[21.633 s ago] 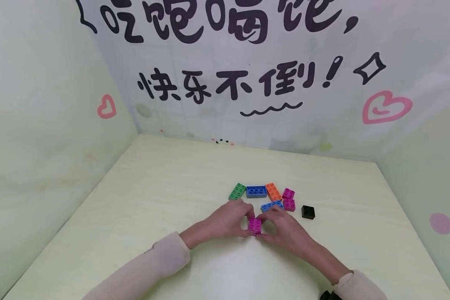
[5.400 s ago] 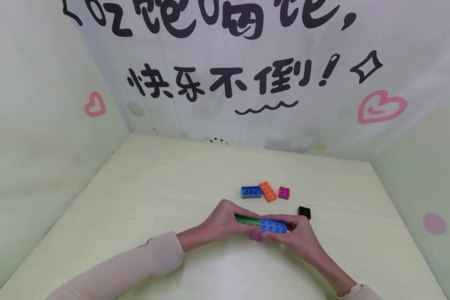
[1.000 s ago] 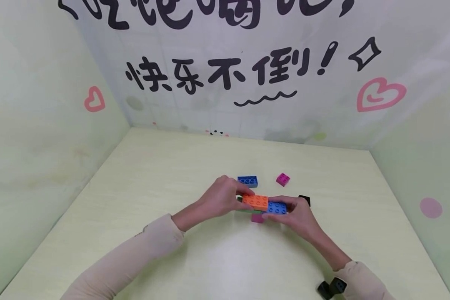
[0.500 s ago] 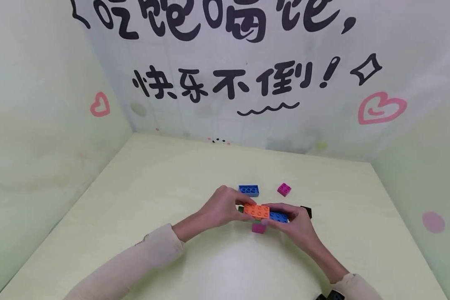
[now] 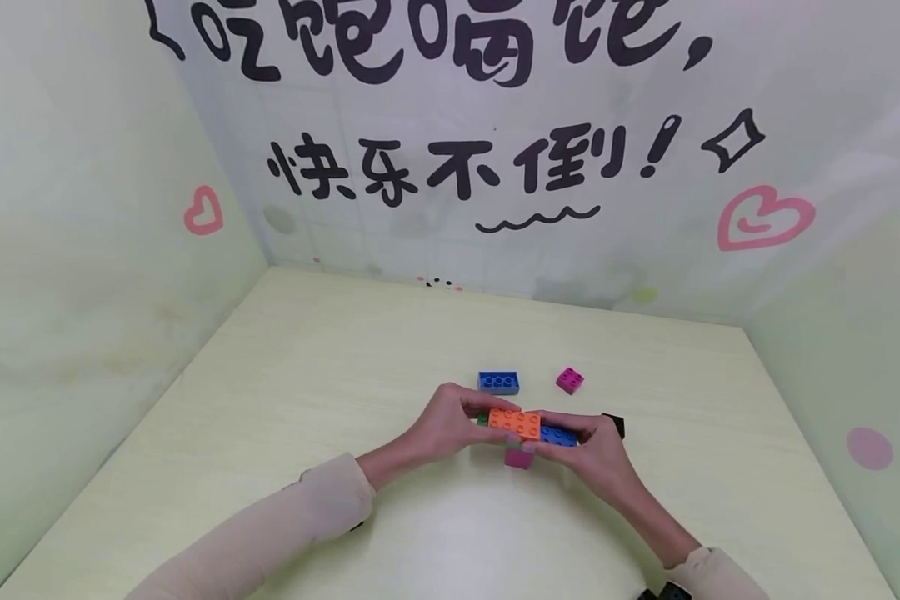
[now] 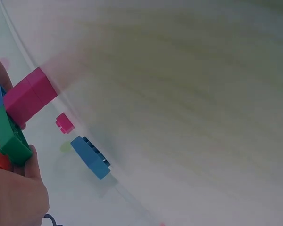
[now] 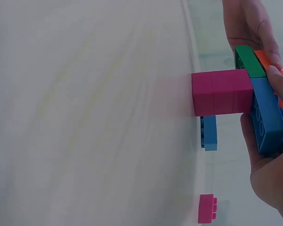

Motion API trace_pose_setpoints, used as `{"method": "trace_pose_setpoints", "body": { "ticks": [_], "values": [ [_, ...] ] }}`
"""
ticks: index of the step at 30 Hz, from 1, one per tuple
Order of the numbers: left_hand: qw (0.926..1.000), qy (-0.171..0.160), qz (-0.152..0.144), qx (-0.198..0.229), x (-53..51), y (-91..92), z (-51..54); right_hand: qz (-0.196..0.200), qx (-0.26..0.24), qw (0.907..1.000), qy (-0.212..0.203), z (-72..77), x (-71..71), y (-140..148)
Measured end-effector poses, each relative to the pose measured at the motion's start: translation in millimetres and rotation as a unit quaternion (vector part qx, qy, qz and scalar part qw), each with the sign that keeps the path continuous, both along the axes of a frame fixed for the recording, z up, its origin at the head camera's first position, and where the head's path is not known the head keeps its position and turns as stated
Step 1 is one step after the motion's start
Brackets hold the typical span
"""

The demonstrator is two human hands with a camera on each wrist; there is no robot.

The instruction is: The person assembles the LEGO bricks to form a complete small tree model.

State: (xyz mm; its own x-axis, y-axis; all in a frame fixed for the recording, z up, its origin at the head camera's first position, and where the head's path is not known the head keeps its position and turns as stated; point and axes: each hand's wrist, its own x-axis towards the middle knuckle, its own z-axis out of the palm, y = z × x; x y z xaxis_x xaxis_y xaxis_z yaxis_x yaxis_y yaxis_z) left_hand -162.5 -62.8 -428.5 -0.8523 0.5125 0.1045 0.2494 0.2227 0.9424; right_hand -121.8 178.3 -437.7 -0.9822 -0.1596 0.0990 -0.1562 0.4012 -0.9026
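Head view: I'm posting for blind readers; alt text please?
Left hand and right hand grip a brick build, orange brick uppermost, over a pale table. Beyond lie a loose blue brick and a loose magenta brick; lettering marks the wall.

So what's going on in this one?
A person is building with both hands. Their left hand pinches an orange oblong plastic brick atop a green oblong plastic brick; their right hand grips a blue oblong plastic brick beside the green one. Both lower bricks sit on a column of square magenta plastic bricks. Whether the orange brick is pressed down isn't clear. Loose on the table lie another blue oblong plastic brick and a small magenta square plastic brick.
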Motion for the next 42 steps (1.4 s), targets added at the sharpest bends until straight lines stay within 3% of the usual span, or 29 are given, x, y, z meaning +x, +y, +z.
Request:
{"method": "trace_pose_setpoints", "body": {
  "ticks": [3,6,10,22,28,31,36,38,42],
  "values": [
    [1.0000,0.001,0.002,-0.001,-0.2,-0.2,1.6,0.019,-0.007,0.9998,0.000,-0.4,-1.3,-1],
    [1.0000,0.000,0.002,-0.003,-0.4,-0.5,2.6,0.044,-0.045,0.9980,0.007,-1.8,-2.2,-1],
    [0.9999,0.006,-0.008,-0.006,-1.6,-0.5,3.6,0.049,-0.086,0.9950,0.010,-1.5,-2.1,0],
    [0.9990,0.026,-0.036,-0.009,-4.2,-0.6,2.5,0.060,-0.107,0.9923,-0.010,-2.2,-0.5,3],
    [0.9991,0.029,-0.029,-0.014,-6.3,-0.5,3.6,0.083,-0.054,0.9946,0.030,2.3,-3.9,4],
    [0.9989,0.033,-0.024,-0.020,-8.0,0.6,5.3,0.080,-0.003,0.9953,0.055,15.5,-0.9,3],
    [0.9978,0.048,-0.016,-0.043,-8.6,0.2,7.7,0.073,0.009,0.9954,0.062,11.8,-5.8,7],
    [0.9966,0.058,-0.021,-0.055,-7.7,0.6,8.3,0.068,0.007,0.9955,0.066,6.9,-5.6,8],
    [0.9946,0.066,-0.046,-0.065,-5.7,1.9,9.0,0.058,0.028,0.9964,0.056,21.9,5.6,0]
  ]
}}
